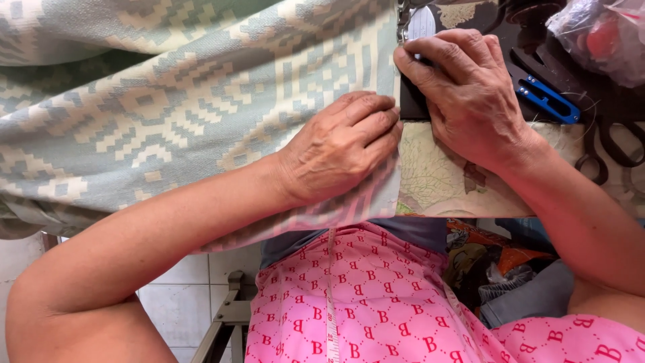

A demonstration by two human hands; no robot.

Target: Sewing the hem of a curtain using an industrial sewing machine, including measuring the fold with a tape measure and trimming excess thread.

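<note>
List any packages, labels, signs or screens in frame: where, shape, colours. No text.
Clear plastic bag: top right corner on the dark table, crumpled, see-through with red and pale contents inside.
Measuring tape: hangs down the pink lettered clothing at bottom centre, a narrow pale strip with fine markings.
No signs or screens in view.
The left hand presses the patterned grey-green fabric; the right hand rests beside its edge.

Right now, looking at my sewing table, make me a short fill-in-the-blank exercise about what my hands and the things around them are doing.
1. The left hand presses flat on the patterned ____ .
2. The right hand rests at the edge of the cloth, and the thread snips to its right have ____ handles.
3. A tape measure hangs down over the ____ printed garment.

Missing words: cloth; blue; pink
</note>
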